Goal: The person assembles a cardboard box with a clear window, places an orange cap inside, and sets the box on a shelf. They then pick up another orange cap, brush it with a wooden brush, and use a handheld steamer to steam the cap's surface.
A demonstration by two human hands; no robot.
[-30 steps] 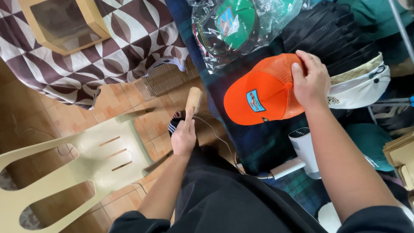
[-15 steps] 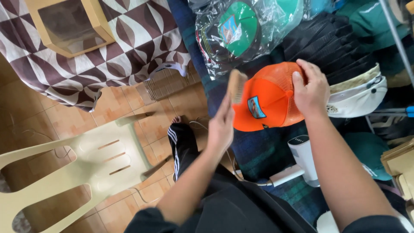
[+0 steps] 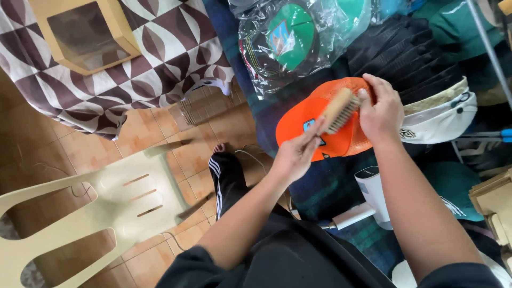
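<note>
An orange mesh-back cap point(image 3: 298, 120) with a small patch on its front lies on a dark plaid cloth point(image 3: 325, 186). My right hand point(image 3: 381, 109) grips the cap's mesh crown from the right. My left hand point(image 3: 296, 154) holds a wooden bristle brush point(image 3: 338, 109) by its handle. The brush head rests on the cap's crown, right beside my right thumb.
A bag of green caps point(image 3: 298, 34) and a stack of dark caps point(image 3: 405, 50) lie behind. A white cap point(image 3: 442, 120) sits to the right, a white handheld device point(image 3: 373, 194) with a cable nearer. A cream plastic chair point(image 3: 90, 213) and a patterned tablecloth point(image 3: 160, 48) stand at left.
My left hand has swung the brush up from beside the chair onto the orange cap's crown. My right hand has kept its grip on the cap.
</note>
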